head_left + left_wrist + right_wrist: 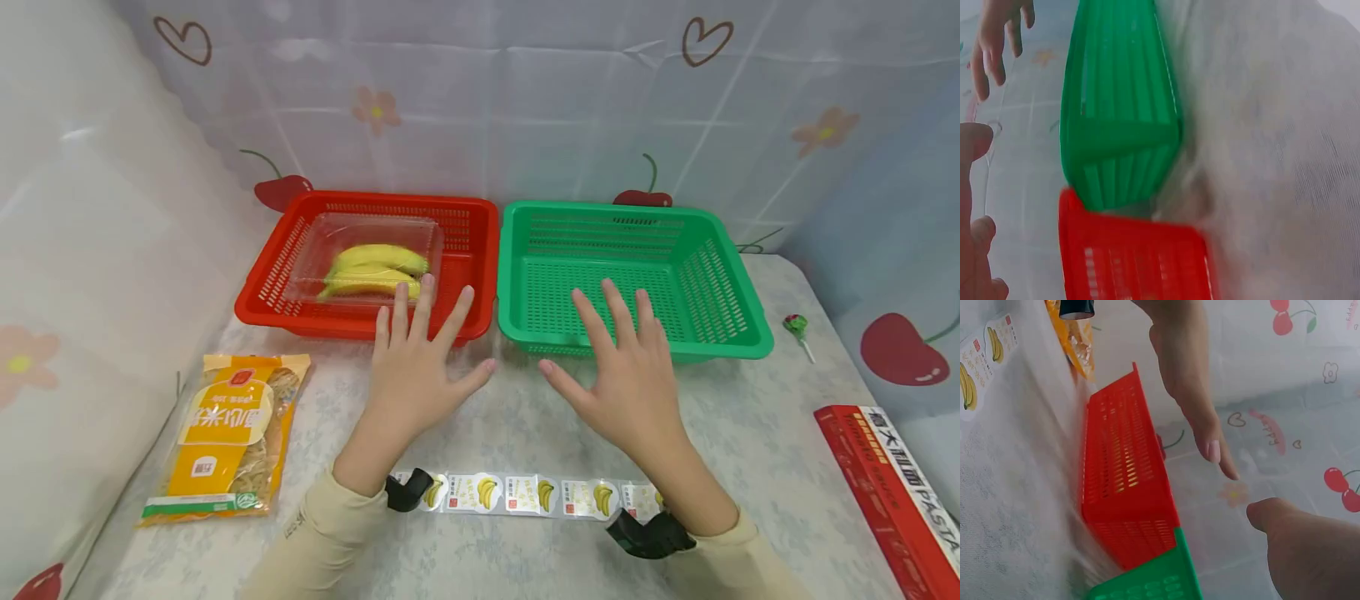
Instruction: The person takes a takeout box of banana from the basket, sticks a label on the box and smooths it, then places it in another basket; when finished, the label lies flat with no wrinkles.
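Observation:
In the head view my left hand [415, 367] is held with fingers spread above the table, its fingertips over the front rim of the red basket [360, 325]. My right hand [630, 379] is spread likewise, with its fingertips over the front of the green basket [720, 343]. Neither hand holds anything. Inside the red basket lies a clear plastic box [307, 258] with bananas [371, 279] in it. A strip of banana stickers [534, 496] lies on the table between the wrists, partly hidden by them. Both wrist views show the hands apart from the baskets.
A yellow and orange bag of noodles [225, 437] lies at the left. On the right are a lollipop [797, 332] and a red pasta box [888, 492]. The two baskets stand side by side near the patterned back curtain [480, 100].

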Tool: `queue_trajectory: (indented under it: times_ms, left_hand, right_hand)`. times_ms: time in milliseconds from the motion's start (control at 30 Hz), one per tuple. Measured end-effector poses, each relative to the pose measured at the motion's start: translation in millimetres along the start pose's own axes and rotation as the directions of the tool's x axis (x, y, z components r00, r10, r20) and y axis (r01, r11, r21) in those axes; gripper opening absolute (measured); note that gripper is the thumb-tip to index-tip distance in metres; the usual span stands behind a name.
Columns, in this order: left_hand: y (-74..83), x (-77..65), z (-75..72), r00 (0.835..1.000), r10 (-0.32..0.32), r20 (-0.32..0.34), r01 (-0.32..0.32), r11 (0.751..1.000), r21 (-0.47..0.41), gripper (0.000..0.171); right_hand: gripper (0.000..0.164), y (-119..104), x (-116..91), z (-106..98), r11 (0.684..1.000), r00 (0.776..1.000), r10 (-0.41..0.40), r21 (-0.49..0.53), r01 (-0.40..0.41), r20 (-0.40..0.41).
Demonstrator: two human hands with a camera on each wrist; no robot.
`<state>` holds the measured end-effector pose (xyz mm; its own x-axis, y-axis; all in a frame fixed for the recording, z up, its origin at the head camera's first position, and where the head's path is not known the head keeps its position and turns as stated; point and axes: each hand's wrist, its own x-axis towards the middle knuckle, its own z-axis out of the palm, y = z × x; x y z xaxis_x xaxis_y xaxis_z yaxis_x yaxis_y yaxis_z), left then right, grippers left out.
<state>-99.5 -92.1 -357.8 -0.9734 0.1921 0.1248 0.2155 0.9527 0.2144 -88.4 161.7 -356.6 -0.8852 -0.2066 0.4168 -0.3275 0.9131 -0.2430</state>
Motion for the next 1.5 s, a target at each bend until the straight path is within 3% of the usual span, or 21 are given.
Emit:
queue_trajectory:
  times_ms: [133,267,567,667,833,1100,1300,1500]
  left_hand:
    - [-27.9,-0.4,-7.6,0.999,-0.042,-0.016,0.042,0.999,-0.001,0.092]
    - [-56.2,-2.2,-16.5,0.995,-0.101,0.015,0.101,0.995,-0.020,0.095]
    - [-115.8,-1.4,-31.5,0.979,-0.204,0.019,0.205,0.976,-0.074,0.102]
    - [-134.9,2.7,-37.5,0.970,-0.241,0.021,0.242,0.965,-0.102,0.105]
    - [-162.4,10.0,-42.3,0.943,-0.332,0.032,0.333,0.934,-0.128,0.115]
    - [-190.8,20.7,-38.5,0.927,-0.371,0.063,0.376,0.922,-0.095,0.124]
    - [-200.6,20.4,-33.8,0.914,-0.389,0.117,0.401,0.910,-0.105,0.132]
    - [-203.9,21.4,-30.6,0.915,-0.385,0.124,0.398,0.911,-0.108,0.135]
  right_hand:
    - [0.083,-3.0,10.0,5.6,0.995,0.999,-0.046,0.084,0.044,0.018]
    - [0.081,-10.3,21.0,11.5,0.983,0.997,-0.061,0.174,0.051,0.050]
    - [0.078,-34.4,58.3,35.9,0.935,0.986,-0.098,0.353,0.045,0.135]
    - [0.077,-47.0,73.2,45.6,0.917,0.979,-0.102,0.399,0.022,0.179]
    - [0.077,-71.9,97.6,63.1,0.895,0.963,-0.113,0.446,-0.009,0.247]
    - [0.079,-99.4,130.8,96.6,0.871,0.940,-0.073,0.480,-0.102,0.333]
    - [0.083,-107.6,149.4,119.1,0.863,0.923,0.001,0.465,-0.195,0.385]
    - [0.086,-110.2,161.6,132.4,0.860,0.911,0.046,0.448,-0.245,0.410]
